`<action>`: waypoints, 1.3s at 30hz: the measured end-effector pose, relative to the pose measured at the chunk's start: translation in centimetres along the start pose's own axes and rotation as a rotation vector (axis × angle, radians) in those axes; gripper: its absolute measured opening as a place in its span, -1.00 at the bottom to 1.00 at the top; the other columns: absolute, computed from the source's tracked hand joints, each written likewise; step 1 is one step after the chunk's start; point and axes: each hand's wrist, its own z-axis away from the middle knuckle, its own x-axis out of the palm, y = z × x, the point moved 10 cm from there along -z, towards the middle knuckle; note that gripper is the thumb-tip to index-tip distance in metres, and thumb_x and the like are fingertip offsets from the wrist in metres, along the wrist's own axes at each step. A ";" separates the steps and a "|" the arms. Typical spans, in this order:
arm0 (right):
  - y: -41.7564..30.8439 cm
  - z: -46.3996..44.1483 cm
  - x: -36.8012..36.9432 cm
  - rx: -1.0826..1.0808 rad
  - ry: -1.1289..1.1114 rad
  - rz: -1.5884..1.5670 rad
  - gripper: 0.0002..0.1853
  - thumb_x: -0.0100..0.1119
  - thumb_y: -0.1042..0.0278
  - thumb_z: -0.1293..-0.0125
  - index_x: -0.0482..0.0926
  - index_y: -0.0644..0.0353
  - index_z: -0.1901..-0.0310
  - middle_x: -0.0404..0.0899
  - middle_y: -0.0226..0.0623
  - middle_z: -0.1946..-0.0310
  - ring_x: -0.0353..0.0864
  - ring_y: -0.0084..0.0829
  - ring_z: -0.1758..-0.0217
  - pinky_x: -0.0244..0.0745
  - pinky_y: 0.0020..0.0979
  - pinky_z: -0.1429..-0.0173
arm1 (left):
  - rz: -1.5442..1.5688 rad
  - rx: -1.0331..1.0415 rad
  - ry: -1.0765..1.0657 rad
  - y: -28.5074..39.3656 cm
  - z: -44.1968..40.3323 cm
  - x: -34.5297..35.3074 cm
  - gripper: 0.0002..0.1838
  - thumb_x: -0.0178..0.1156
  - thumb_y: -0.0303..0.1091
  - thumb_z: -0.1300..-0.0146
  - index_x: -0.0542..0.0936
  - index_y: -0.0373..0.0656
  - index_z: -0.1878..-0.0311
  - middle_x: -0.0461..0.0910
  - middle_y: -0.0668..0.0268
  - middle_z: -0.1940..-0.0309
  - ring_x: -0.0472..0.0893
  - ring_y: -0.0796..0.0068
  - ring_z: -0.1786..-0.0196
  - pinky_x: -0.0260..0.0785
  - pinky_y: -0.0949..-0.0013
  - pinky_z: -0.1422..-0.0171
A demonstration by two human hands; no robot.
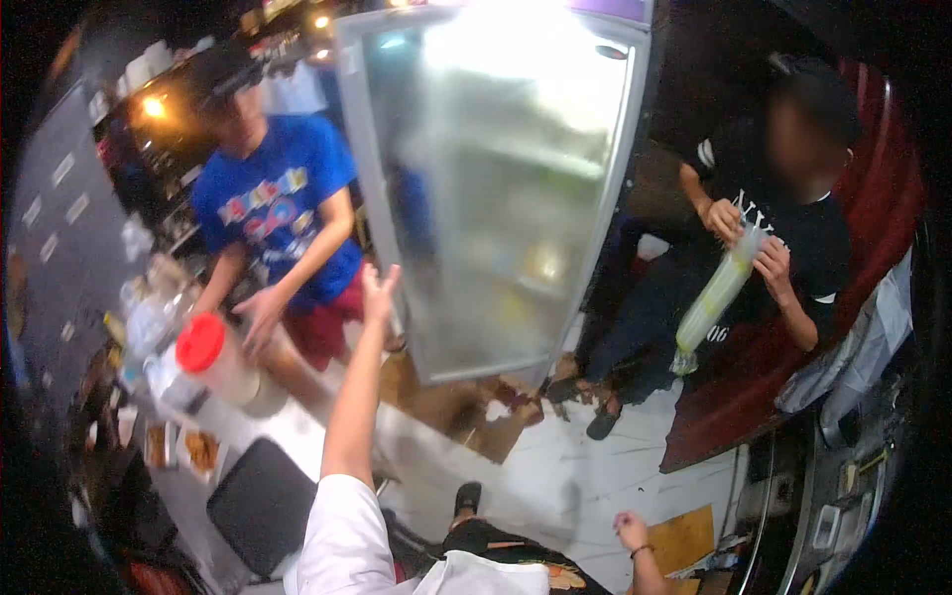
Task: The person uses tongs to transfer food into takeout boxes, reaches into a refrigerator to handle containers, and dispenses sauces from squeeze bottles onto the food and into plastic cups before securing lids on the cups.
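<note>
A glass-fronted fridge (496, 223), fogged, brightly lit and grey-framed, stands straight ahead.

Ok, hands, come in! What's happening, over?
Left hand open, raised near the fridge. Right hand low, grip unclear. Blue-shirted person close by, beside fridge.

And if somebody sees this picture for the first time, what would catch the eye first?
Probably the brightly lit glass-door fridge in the middle. Next, the red-lidded container at left, beside a person in a blue shirt, and the wearer's open left hand, seen against the fridge's left edge. At right, a person in black holds a long bag with pale green contents.
</note>
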 end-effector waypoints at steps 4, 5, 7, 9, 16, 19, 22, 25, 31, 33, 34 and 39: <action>8.7 3.7 8.7 0.198 -0.145 -0.039 -0.79 0.06 0.28 -0.19 0.63 0.19 0.28 0.66 -0.23 0.49 0.62 -0.40 0.49 0.52 -0.41 0.33 | 0.352 0.119 -0.040 -2.8 -14.2 1.4 -0.20 -0.07 0.21 -0.34 0.20 -0.35 -0.34 0.19 0.09 -0.36 0.16 0.30 -0.40 -0.04 0.35 -0.45; 13.9 4.3 15.2 0.056 -0.396 0.408 -0.62 0.13 0.10 -0.19 0.49 0.11 0.01 0.57 -0.12 0.19 0.54 -0.30 0.16 0.41 -0.30 0.02 | 0.376 0.067 0.004 -1.0 -13.7 2.3 -0.24 -0.16 0.23 -0.36 0.23 -0.29 -0.34 0.25 0.20 -0.32 0.20 0.35 -0.36 -0.02 0.34 -0.44; 16.0 10.0 16.9 0.288 -0.444 0.320 -0.40 0.19 -0.05 -0.18 0.37 0.04 -0.21 0.50 -0.03 -0.05 0.47 -0.23 -0.11 0.32 -0.21 -0.25 | 0.351 0.049 0.140 -2.3 -14.6 1.9 -0.28 -0.29 0.28 -0.38 0.37 -0.17 -0.25 0.44 0.34 -0.10 0.40 0.45 -0.14 0.18 0.37 -0.27; 10.0 12.1 15.1 0.383 -0.387 0.209 -0.49 0.17 0.02 -0.18 0.41 0.08 -0.12 0.53 -0.06 0.05 0.50 -0.26 0.00 0.36 -0.24 -0.15 | 0.453 0.021 -0.048 -6.0 -17.0 1.8 -0.26 -0.32 0.20 -0.43 0.26 -0.34 -0.30 0.34 0.25 -0.24 0.30 0.38 -0.26 0.07 0.38 -0.37; 2.7 7.2 14.0 0.178 -0.306 0.192 -0.75 0.10 0.23 -0.19 0.57 0.21 0.20 0.62 -0.16 0.39 0.59 -0.37 0.40 0.49 -0.37 0.22 | 0.120 0.002 0.128 0.8 -1.4 -3.3 -0.44 -0.29 0.13 -0.46 0.53 -0.16 0.12 0.47 0.48 0.41 0.41 0.64 0.33 0.25 0.51 0.18; 0.7 1.8 12.9 0.042 -0.248 0.170 -0.78 0.09 0.29 -0.19 0.61 0.25 0.27 0.65 -0.20 0.49 0.61 -0.41 0.51 0.53 -0.41 0.32 | 0.244 0.155 0.095 4.2 8.3 -2.9 -0.40 -0.32 0.10 -0.47 0.52 -0.12 0.45 0.43 0.43 0.55 0.37 0.66 0.45 0.19 0.56 0.33; -3.5 -3.2 10.6 0.055 -0.212 -0.072 -0.63 0.05 0.04 -0.28 0.60 0.21 0.18 0.65 -0.15 0.32 0.65 -0.25 0.22 0.50 -0.30 0.12 | 0.288 -0.042 -0.210 1.6 17.7 0.6 -0.34 -0.34 0.03 -0.48 0.59 -0.24 0.47 0.55 0.29 0.59 0.51 0.53 0.54 0.35 0.51 0.33; -20.5 -1.9 4.7 -0.161 -0.124 -0.401 -0.51 -0.12 -0.03 -0.42 0.39 0.22 -0.14 0.50 -0.23 -0.04 0.51 -0.39 0.03 0.43 -0.34 -0.01 | 0.356 -0.370 -0.489 -5.0 26.9 4.4 -0.69 -0.07 -0.19 -0.43 0.53 -0.25 0.15 0.63 0.25 0.48 0.58 0.53 0.40 0.43 0.44 0.23; -21.3 -3.4 0.9 -0.298 -0.070 -1.102 -0.33 -0.22 -0.24 -0.39 0.09 -0.03 -0.40 0.19 -0.37 -0.34 0.09 -0.36 -0.40 -0.06 -0.20 -0.43 | -0.500 -0.387 -1.024 -11.4 40.2 2.9 -0.46 0.14 0.11 -0.19 0.51 -0.16 -0.03 0.65 0.12 0.20 0.62 0.17 0.12 0.41 0.20 -0.02; -20.6 -2.7 -3.6 -0.157 0.010 -1.205 -0.34 -0.22 -0.27 -0.37 0.12 -0.07 -0.37 0.18 -0.46 -0.34 0.09 -0.39 -0.39 -0.04 -0.21 -0.40 | -0.717 -0.292 -1.176 -14.3 42.5 1.6 -0.41 0.12 0.14 -0.18 0.51 -0.13 -0.11 0.61 0.10 0.09 0.58 0.12 0.00 0.38 0.17 -0.11; -18.1 -3.5 -4.9 -0.091 0.057 -1.263 -0.36 -0.22 -0.27 -0.37 0.15 -0.08 -0.35 0.20 -0.48 -0.33 0.10 -0.40 -0.38 -0.03 -0.21 -0.38 | -0.813 -0.244 -1.248 -14.9 43.3 1.1 -0.38 0.11 0.16 -0.18 0.51 -0.12 -0.13 0.59 0.08 0.04 0.56 0.10 -0.05 0.37 0.16 -0.14; -11.8 -6.4 -9.6 0.020 0.344 -1.365 -0.45 -0.21 -0.20 -0.40 0.23 -0.09 -0.30 0.25 -0.52 -0.27 0.15 -0.41 -0.34 -0.01 -0.18 -0.36 | -0.632 -0.526 -1.206 -22.2 41.3 1.0 -0.30 0.06 0.23 -0.21 0.49 -0.20 -0.17 0.49 0.03 -0.12 0.47 0.10 -0.19 0.27 0.22 -0.26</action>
